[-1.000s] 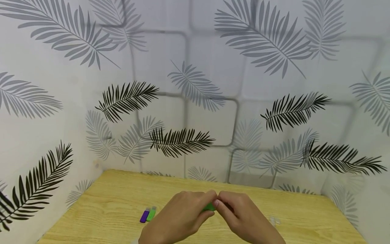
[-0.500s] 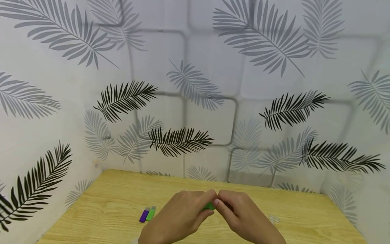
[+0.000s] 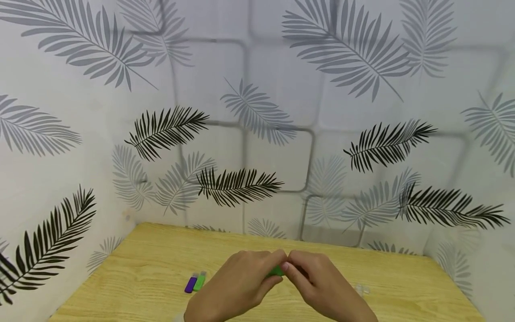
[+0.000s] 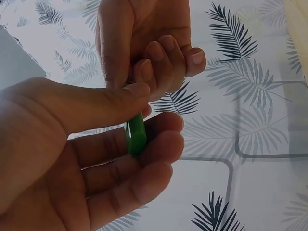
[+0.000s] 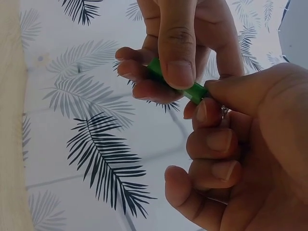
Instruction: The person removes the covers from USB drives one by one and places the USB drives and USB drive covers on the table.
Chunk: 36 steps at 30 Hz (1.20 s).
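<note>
My left hand (image 3: 237,284) and right hand (image 3: 322,281) meet above the table at the front. Between left thumb and fingers I hold a green USB stick (image 4: 136,137), its rounded end pointing away from the right hand. In the right wrist view, my right thumb and curled index finger pinch its other end, where a small shiny, clear-looking bit (image 5: 224,111) shows. The fingers hide most of that end. Left of the hands, a purple USB stick (image 3: 191,285) and a light green USB stick (image 3: 199,281) lie side by side, both with clear ends.
Small clear plastic pieces (image 3: 362,290) lie on the wood-grain table (image 3: 137,259), just right of my right hand. White walls (image 3: 277,161) with a leaf pattern enclose the table behind and at both sides.
</note>
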Available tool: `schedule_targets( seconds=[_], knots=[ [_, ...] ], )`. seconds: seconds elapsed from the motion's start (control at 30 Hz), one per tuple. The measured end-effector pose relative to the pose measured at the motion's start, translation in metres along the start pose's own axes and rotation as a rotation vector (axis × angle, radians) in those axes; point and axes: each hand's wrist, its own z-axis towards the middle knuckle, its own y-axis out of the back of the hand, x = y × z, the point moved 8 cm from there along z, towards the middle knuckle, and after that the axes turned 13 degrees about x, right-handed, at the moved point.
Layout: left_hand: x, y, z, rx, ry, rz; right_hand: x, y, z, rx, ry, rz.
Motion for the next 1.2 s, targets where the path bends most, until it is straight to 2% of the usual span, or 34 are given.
schedule_targets(
  seconds=[1.2],
  knots=[
    [0.0011,0.0019,-0.0018,-0.018,0.009,-0.001,0.0001,-0.0005,0.0014,-0.024,0.006,-0.008]
  ],
)
